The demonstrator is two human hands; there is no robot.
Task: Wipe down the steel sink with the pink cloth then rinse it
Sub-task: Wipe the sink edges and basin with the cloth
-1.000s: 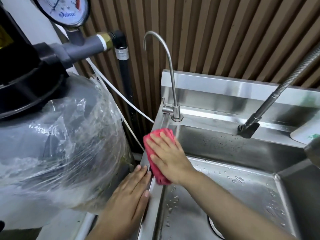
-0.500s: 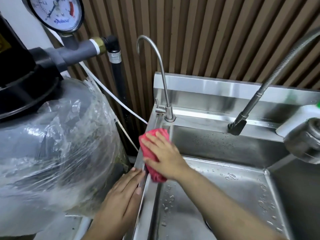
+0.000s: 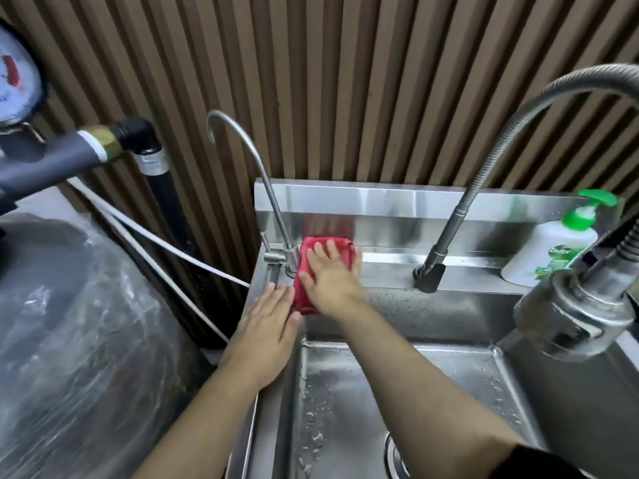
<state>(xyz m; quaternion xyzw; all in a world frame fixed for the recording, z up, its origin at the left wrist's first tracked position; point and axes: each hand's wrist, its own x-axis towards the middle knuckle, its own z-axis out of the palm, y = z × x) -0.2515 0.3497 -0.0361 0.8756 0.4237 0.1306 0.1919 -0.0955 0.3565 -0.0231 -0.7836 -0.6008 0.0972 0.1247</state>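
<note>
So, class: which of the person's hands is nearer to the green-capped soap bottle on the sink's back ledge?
Right. The right hand presses the pink cloth flat on the back ledge, well left of the soap bottle. The left hand rests on the sink's left rim, farther still.

cloth [image 3: 323, 267] on sink [image 3: 432, 316] ledge — right of thin faucet [image 3: 276, 216], bottle [image 3: 549, 250] far right

I see a pink-red cloth [image 3: 313, 271] at twelve o'clock against the grey, water-beaded steel sink [image 3: 432, 385]. Behind it the wall [image 3: 345, 81] runs in brown vertical slats. At two o'clock stands a white soap bottle [image 3: 549, 257] with a green pump and green label. At ten o'clock, a white hose [image 3: 166, 250] crosses a black pipe [image 3: 169, 209].
</note>
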